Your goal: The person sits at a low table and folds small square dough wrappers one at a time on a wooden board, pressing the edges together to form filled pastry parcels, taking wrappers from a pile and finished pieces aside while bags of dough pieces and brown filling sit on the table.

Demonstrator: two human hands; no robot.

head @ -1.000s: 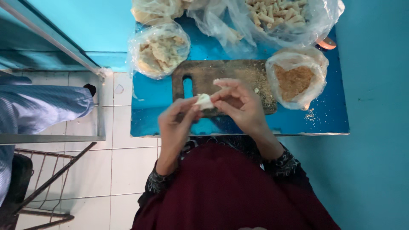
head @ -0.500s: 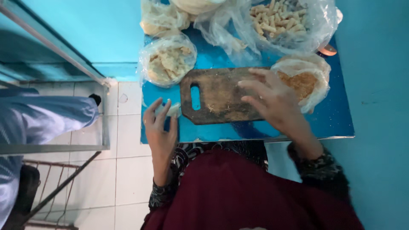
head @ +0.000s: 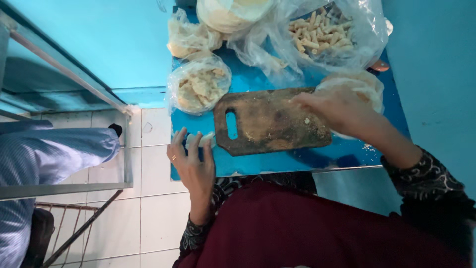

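My left hand [head: 192, 161] rests at the near left edge of the blue table [head: 277, 161], fingers up, pinching a small white dough piece [head: 204, 139] at the fingertips. A worn wooden cutting board [head: 270, 124] with a handle slot lies just right of it, dusted with crumbs. My right hand [head: 337, 110] hovers over the board's far right corner, in front of a plastic bag of brown crumbs [head: 364, 84]. It is blurred, and I cannot make out whether its fingers hold anything.
A bagged bowl of pale filling [head: 198, 84] sits behind the board, with a bag of finished rolls [head: 322, 34], a stack of round wrappers [head: 230, 12] and another bag [head: 188, 37] further back. Left, a person's blue-trousered leg [head: 54, 149] stands by a metal frame [head: 74, 79] on white tiles.
My hands came apart from the dough piece. The left carried it down to the table's left edge; the right went to the crumb bag and now sits over the board's corner.
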